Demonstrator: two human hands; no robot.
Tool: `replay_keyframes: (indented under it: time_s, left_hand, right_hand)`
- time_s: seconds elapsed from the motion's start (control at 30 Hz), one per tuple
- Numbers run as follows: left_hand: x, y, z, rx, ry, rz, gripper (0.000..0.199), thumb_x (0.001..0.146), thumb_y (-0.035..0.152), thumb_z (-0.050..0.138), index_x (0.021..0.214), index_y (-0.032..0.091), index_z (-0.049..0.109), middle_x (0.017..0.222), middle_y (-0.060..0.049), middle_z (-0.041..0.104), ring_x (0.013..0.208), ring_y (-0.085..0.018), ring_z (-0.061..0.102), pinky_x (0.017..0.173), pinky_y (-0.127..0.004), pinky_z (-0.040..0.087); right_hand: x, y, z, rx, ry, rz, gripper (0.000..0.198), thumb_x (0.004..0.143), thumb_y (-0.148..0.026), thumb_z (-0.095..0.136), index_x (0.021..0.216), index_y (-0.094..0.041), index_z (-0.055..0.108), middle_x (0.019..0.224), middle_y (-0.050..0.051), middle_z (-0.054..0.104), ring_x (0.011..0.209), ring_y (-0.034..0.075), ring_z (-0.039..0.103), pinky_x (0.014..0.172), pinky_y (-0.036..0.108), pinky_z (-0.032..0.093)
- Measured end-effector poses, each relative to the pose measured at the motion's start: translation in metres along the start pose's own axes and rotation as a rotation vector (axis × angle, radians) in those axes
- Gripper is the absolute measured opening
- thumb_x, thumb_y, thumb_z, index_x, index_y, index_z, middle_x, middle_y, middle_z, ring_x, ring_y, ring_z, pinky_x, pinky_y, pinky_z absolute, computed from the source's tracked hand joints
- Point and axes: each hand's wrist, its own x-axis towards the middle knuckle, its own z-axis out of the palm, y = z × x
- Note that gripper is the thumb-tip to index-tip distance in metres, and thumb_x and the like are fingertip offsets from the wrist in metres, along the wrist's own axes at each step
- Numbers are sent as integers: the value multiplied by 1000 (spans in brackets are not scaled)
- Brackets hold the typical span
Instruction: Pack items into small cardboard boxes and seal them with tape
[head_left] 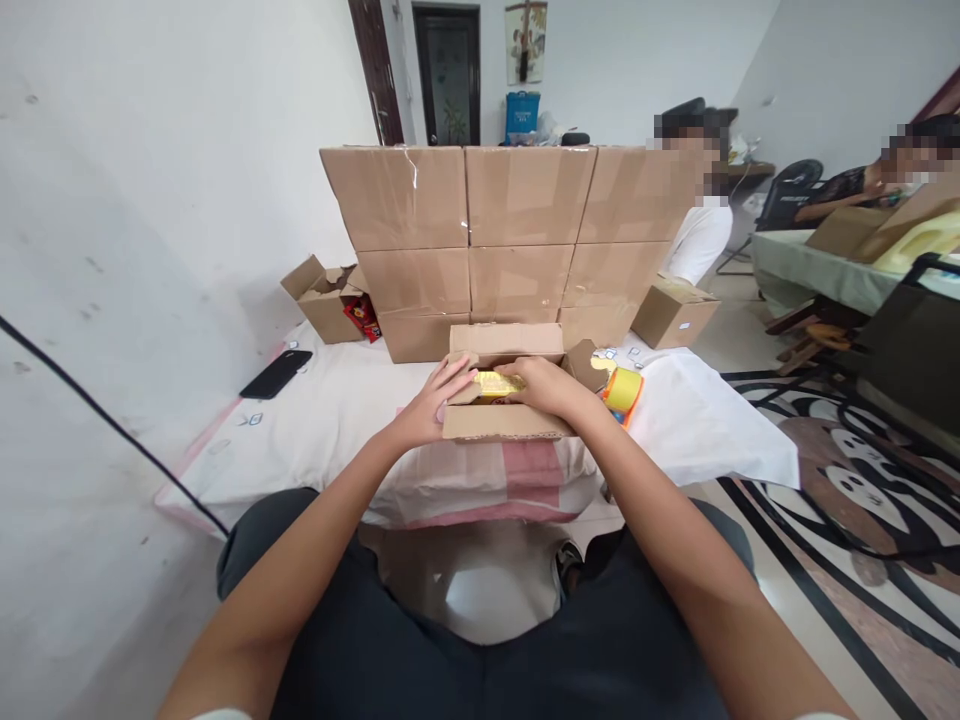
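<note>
An open cardboard box [510,424] sits on the cloth-covered table in front of me, its flaps spread. My left hand [433,405] grips the box's left side, with its fingers over the left flap. Inside the box lies a yellow pack [491,384] with printing on it; I cannot make out what it contains. My right hand [551,385] reaches into the box from the right, its fingers bent onto the pack's right end. The fingertips are partly hidden. Just right of the box stands a tape dispenser [622,392] with a yellow roll in an orange frame.
Behind the box rises a stack of closed cartons [521,200]. An open carton [330,305] with red packets [364,318] stands left, near a black phone [276,374]. Another carton [673,312] is at right. A person in a white top [701,240] sits behind the stack; another works farther right.
</note>
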Motion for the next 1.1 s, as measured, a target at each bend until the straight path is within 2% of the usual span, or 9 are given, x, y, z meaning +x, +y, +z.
replay_keyframes:
  time_s: [0.17, 0.33, 0.43, 0.5, 0.57, 0.67, 0.77, 0.9, 1.1]
  left_hand:
    - [2, 1, 0, -18, 10, -60, 92, 79, 72, 65, 156, 31, 36, 169, -9, 21, 157, -36, 12, 128, -57, 11]
    - [-1, -1, -3, -55, 35, -102, 70, 93, 64, 51, 154, 33, 40, 168, -6, 25, 156, -30, 18, 129, -53, 9]
    - [-1, -2, -3, -111, 64, -75, 66, 95, 67, 43, 152, 33, 44, 167, -5, 28, 156, -29, 19, 129, -52, 7]
    - [0, -2, -1, -162, 100, -64, 66, 96, 68, 36, 150, 32, 47, 165, -5, 32, 155, -29, 22, 129, -52, 6]
    - [2, -1, 5, -201, 148, -87, 65, 98, 67, 32, 149, 30, 48, 163, -6, 37, 154, -28, 25, 129, -52, 5]
    - [4, 1, 13, -256, 246, -190, 63, 100, 59, 37, 153, 26, 41, 162, -8, 38, 155, -27, 24, 129, -50, 10]
    - [6, 4, 20, -363, 303, -296, 67, 100, 51, 44, 159, 25, 25, 164, -11, 34, 154, -26, 25, 127, -49, 18]
    - [9, 4, 26, -488, 329, -383, 78, 96, 36, 47, 162, 30, 6, 169, -7, 20, 157, -24, 16, 127, -49, 19]
    - [16, -10, 32, -524, 354, -525, 88, 87, 25, 42, 161, 33, -3, 172, 3, 1, 158, -20, 6, 129, -42, 17]
  right_hand:
    - [-4, 3, 4, 43, 156, -91, 36, 91, -36, 66, 122, -19, 70, 121, 11, 70, 119, 28, 57, 103, 40, 43]
    - [-38, 22, -14, -55, 706, 157, 38, 96, -50, 52, 111, -21, 71, 119, 14, 66, 120, 35, 51, 105, 56, 34]
    - [-59, 52, -14, 144, 964, 233, 43, 98, -54, 45, 116, -22, 67, 120, 14, 66, 119, 32, 55, 105, 52, 39]
    - [-66, 71, -4, 380, 893, 198, 51, 100, -59, 36, 119, -23, 66, 121, 12, 69, 117, 29, 60, 102, 48, 45]
    - [-68, 84, 13, 514, 700, 138, 58, 101, -61, 27, 119, -23, 67, 126, 10, 69, 121, 26, 60, 104, 47, 46]
    - [-68, 89, 34, 497, 540, 80, 61, 102, -61, 23, 124, -24, 67, 135, 9, 65, 133, 25, 53, 113, 49, 40]
    - [-70, 87, 40, 390, 555, 47, 58, 103, -57, 24, 124, -24, 67, 137, 8, 64, 133, 25, 51, 117, 51, 35]
    - [-69, 80, 38, 286, 548, 43, 41, 97, -49, 47, 122, -22, 64, 142, 11, 60, 134, 29, 48, 115, 52, 35]
    - [-44, 80, 37, 727, 517, 202, 73, 82, -37, 65, 146, -20, 34, 160, 19, 38, 145, 29, 40, 112, 51, 39]
